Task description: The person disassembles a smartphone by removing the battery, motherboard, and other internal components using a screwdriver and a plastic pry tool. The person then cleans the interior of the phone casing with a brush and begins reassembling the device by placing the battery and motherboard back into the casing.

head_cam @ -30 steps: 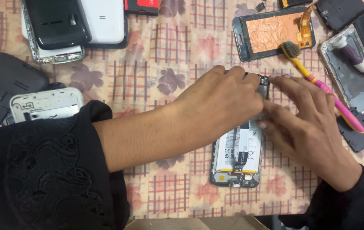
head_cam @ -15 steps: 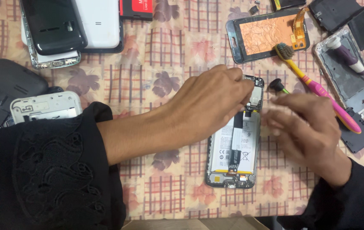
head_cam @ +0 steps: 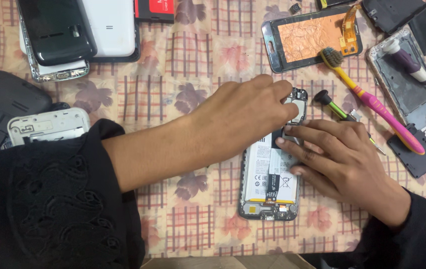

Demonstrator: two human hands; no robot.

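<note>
A floral, plaid-patterned beige cloth (head_cam: pixel 193 40) covers the whole work surface. Across it from nine o'clock reaches the left hand (head_cam: pixel 243 117), out of a black lace-trimmed sleeve (head_cam: pixel 48 199). Its fingers are curled together and pressed down on the top end of the opened smartphone with its back cover off (head_cam: pixel 268 182), which lies upright just right of centre, white battery exposed. Whether the fingertips pinch a small part there cannot be told, since the knuckles hide them. The right hand (head_cam: pixel 342 159) comes in from four o'clock, fingers spread flat and laid on the phone's upper right edge, steadying it.

Judging by the grip, the step in hand is work on the camera end of the board: lifting or seating a small part. The next move likely calls for a fine, light pull or press while the right hand keeps the frame from sliding.

At eleven o'clock sits a stack of black and white phone bodies (head_cam: pixel 73 35). At one o'clock lies a detached screen panel with a copper-orange back (head_cam: pixel 307 37), and at two o'clock a pink and yellow toothbrush (head_cam: pixel 372 102) and a purple-handled tool resting in a silver phone frame (head_cam: pixel 412 87). A green-handled screwdriver (head_cam: pixel 333 105) lies just beside the right hand.

Labels: a red rectangular battery pack (head_cam: pixel 155 9) at twelve o'clock, and a white printed sticker on the phone's battery
</note>
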